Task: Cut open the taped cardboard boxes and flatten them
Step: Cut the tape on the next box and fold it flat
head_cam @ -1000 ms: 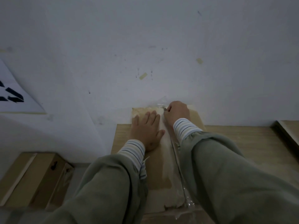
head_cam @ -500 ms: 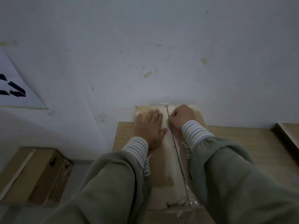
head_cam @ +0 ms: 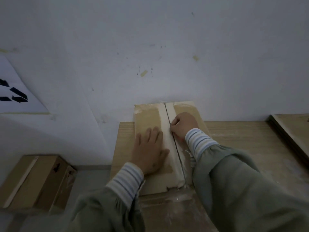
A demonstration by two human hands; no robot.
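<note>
A long cardboard box (head_cam: 147, 114) lies on the wooden table (head_cam: 242, 139), its far end against the wall. Pale tape runs down its middle seam (head_cam: 168, 113), which shows as a dark slit. My left hand (head_cam: 149, 151) presses flat on the left flap, fingers straight. My right hand (head_cam: 183, 126) is curled at the seam and pinches a small cutter; the blade itself is too small to make out. Loose clear tape (head_cam: 182, 188) hangs at the near end of the box.
A second cardboard box (head_cam: 38, 180) sits on the floor at the lower left. Flat wooden boards (head_cam: 291, 129) lie at the table's right edge. The white wall stands directly behind the box, with a printed sheet (head_cam: 15, 94) at the left.
My right hand has drawn back along the seam from the box's far end toward me, leaving the far seam slit. My left hand has also slid nearer on the left flap.
</note>
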